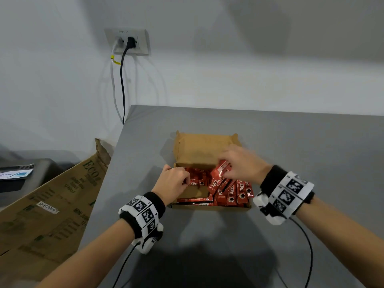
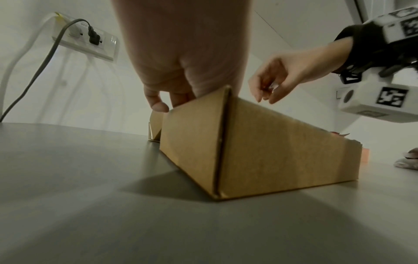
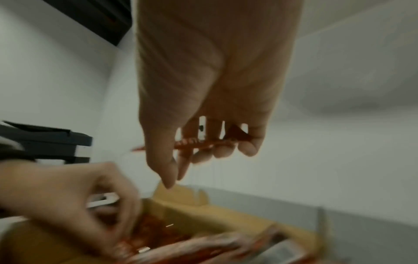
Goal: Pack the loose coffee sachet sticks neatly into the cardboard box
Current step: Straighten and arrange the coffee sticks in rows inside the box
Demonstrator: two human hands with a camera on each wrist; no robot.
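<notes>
In the lower half of the right wrist view we see the sachets (image 3: 203,248) as a red smear, and the left hand (image 3: 68,200) is blurred; its fingertips are hidden among them.

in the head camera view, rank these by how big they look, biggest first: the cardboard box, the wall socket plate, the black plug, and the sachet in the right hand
1. cardboard box, lid included
2. wall socket plate
3. sachet held by the right hand; partly covered by fingers, and nearer the camera than the plate, so ranks 2 and 3 are unsure
4. black plug
</notes>
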